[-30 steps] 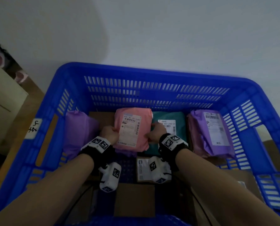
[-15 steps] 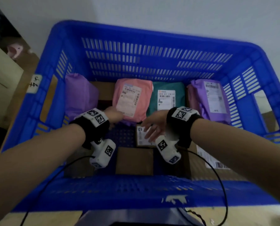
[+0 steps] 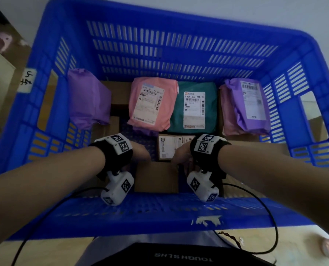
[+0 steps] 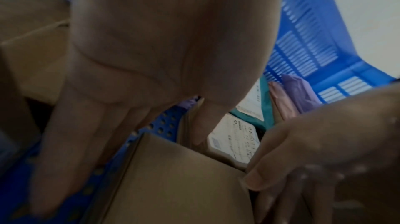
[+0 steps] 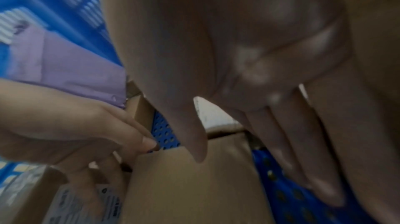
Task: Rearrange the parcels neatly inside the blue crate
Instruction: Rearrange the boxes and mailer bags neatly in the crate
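Left hand: forearm extended forward, wrist band on, fingers straight, pointing down. Right hand: forearm extended, wrist band on, fingers straight, loosely spread.

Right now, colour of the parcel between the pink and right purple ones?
Teal green parcel, white label; head view.

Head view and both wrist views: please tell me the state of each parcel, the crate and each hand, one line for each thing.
Blue plastic crate: upright, parcels inside.
Pink plastic mailer: flat, label up, untouched.
Teal plastic mailer: flat, label up, beside the pink one.
Right purple mailer: label up, near right wall.
Left purple mailer: leaning at left wall.
Plain brown cardboard box: between both hands.
Left hand: fingers straight, at the box's left edge.
Right hand: fingers straight, at its right edge.
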Tool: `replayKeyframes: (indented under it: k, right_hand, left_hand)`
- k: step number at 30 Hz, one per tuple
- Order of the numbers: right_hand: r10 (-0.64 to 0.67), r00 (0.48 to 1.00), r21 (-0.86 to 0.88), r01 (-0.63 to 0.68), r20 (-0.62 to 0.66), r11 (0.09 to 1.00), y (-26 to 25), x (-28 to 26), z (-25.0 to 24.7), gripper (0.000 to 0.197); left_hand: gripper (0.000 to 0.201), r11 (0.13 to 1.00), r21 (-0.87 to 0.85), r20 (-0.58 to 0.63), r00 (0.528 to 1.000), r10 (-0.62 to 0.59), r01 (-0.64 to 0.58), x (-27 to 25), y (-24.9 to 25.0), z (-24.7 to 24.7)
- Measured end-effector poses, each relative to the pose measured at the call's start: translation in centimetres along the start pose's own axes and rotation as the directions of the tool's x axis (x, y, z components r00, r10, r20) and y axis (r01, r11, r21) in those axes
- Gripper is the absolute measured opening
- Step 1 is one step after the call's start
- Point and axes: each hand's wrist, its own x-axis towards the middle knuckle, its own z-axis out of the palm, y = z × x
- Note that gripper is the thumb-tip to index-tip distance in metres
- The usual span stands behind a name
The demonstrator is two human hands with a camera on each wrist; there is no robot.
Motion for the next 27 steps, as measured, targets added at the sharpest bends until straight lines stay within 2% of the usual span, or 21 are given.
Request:
replayKeyframes:
  k: [2,5,9,12,15,17,19,22,25,27]
  right_hand:
    - [0.014,0.998,0.077,-0.019,0.064,0.997,0.0,0.6,0.1,0.034]
    - [-0.003,0.992,0.154,-0.016,0.125,0.988,-0.2,0.4,0.1,0.033]
    - [-0.046,0.997,0.235,0.031,0.060,0.971,-0.1,-0.3,-0.5,0.048]
    - [-0.018,0.997,0.232,0.002,0.068,0.973,0.1,-1.5,-1.7,0.053]
    - [-0.033,0.999,0.234,0.024,0.032,0.972,0.2,-2.7,-3.1,0.064]
    - [-0.064,0.998,0.290,0.067,-0.020,0.955,0.4,-3.8,-3.6,0.067]
    - [-0.124,0.990,0.377,0.138,-0.062,0.916,0.8,-5.1,-3.8,0.059]
    - [-0.231,0.958,0.461,0.284,-0.168,0.841,1.4,-7.3,-4.1,0.046]
    - [-0.284,0.908,0.466,0.405,-0.308,0.787,2.0,-10.1,-4.1,0.051]
    - [-0.315,0.864,0.486,0.486,-0.392,0.726,2.3,-11.6,-4.2,0.053]
  left_hand:
    - [0.050,0.993,-0.121,0.081,0.997,0.010,0.000,1.1,-0.4,0.0]
    - [0.052,0.978,-0.205,0.171,0.985,-0.014,0.049,2.2,-0.9,-0.1]
    - [0.049,0.964,-0.262,0.173,0.985,0.000,0.047,2.0,-0.8,-0.4]
    - [0.026,0.958,-0.288,0.136,0.990,0.035,0.006,1.1,-0.8,-1.0]
    - [0.028,0.947,-0.322,0.125,0.991,0.049,-0.006,0.1,-1.0,-2.3]
    - [0.043,0.946,-0.324,0.089,0.994,0.059,-0.027,-0.3,-1.2,-3.5]
    - [0.056,0.947,-0.314,0.019,0.997,0.077,-0.067,-0.9,-1.6,-4.6]
    - [0.062,0.936,-0.313,-0.090,0.987,0.136,-0.158,-2.6,-1.8,-6.0]
    - [0.062,0.914,-0.313,-0.201,0.959,0.201,-0.257,-4.2,-1.8,-7.4]
    - [0.050,0.888,-0.334,-0.271,0.935,0.231,-0.316,-5.2,-1.7,-8.2]
